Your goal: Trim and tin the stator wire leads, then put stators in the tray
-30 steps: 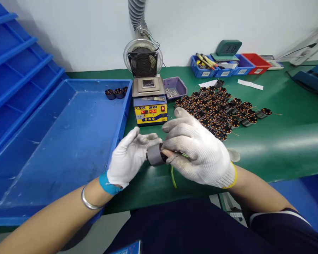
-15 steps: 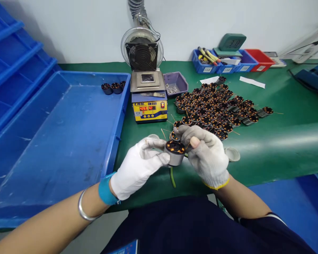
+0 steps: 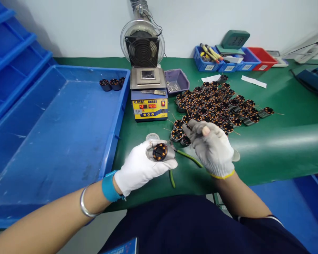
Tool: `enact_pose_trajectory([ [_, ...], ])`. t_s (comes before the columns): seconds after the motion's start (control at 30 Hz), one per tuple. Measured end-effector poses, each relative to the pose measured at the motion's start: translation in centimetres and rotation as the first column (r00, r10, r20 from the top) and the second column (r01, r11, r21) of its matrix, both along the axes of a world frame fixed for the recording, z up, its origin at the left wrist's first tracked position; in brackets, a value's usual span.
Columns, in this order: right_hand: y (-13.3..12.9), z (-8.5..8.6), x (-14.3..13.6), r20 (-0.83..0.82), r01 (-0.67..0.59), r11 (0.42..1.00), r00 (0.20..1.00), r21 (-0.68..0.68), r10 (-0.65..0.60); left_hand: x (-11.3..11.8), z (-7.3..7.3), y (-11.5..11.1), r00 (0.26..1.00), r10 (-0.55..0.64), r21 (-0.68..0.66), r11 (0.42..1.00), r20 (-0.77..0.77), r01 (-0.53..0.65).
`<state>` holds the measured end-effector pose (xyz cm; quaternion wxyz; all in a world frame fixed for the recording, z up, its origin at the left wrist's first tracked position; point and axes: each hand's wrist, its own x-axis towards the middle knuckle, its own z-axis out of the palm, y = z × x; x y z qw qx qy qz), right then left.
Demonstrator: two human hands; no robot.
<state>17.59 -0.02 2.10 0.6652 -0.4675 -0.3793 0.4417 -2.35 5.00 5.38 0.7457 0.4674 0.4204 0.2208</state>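
My left hand [image 3: 144,165], in a white glove, grips a metal cylinder with copper windings, like a motor stator [image 3: 159,152], its wound end tilted toward me. To its right, my right hand [image 3: 210,148] hovers apart from that stator, fingers loosely bent, thumb tip bare, with nothing visible in them. Just beyond its fingertips stand the nearest of many wound stators [image 3: 176,134], some with thin wires sticking out. Green-handled cutters [image 3: 189,158] lie on the table between my hands, partly hidden by the left one.
A large blue tray [image 3: 55,141] on the left holds 3 stators. Behind my hands is a yellow-and-blue soldering unit [image 3: 149,107] with a fan above. A purple bin [image 3: 177,80] stands beside it. Small blue bins [image 3: 207,66] and a red bin [image 3: 261,60] line the back.
My left hand has turned the stator and drawn it slightly left. My right hand has come away from it, up and to the right, uncovering the cutters.
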Motion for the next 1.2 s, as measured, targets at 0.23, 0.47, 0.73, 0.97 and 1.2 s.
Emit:
enact_pose_trajectory([
  [0.23, -1.4, -0.2, -0.6, 0.758, -0.411, 0.904, 0.552, -0.116, 0.348, 0.2, -0.5, -0.1, 0.999, 0.044, -0.053, 0.998, -0.018, -0.045],
  [0.47, -1.4, -0.7, -0.8, 0.874, -0.312, 0.950, 0.463, 0.008, 0.145, -1.2, 0.8, -0.1, 0.990, -0.051, 0.327, 0.940, -0.135, 0.093],
  [0.73, -1.5, -0.9, 0.0, 0.894, -0.301, 0.950, 0.443, 0.085, 0.060, -3.0, 1.0, 2.7, 0.843, -0.394, 0.408, 0.747, -0.365, 0.526],
  [0.97, -1.4, -0.6, -0.4, 0.905, -0.239, 0.962, 0.425, 0.129, -0.016, -1.8, 0.2, 1.4, 0.910, -0.129, 0.171, 0.962, -0.394, 0.211],
  [1.2, -1.6, -0.9, -0.4, 0.875, -0.199, 0.968, 0.483, 0.150, -0.037, -1.3, 0.5, 2.0, 0.975, 0.120, 0.187, 0.979, -0.185, -0.085],
])
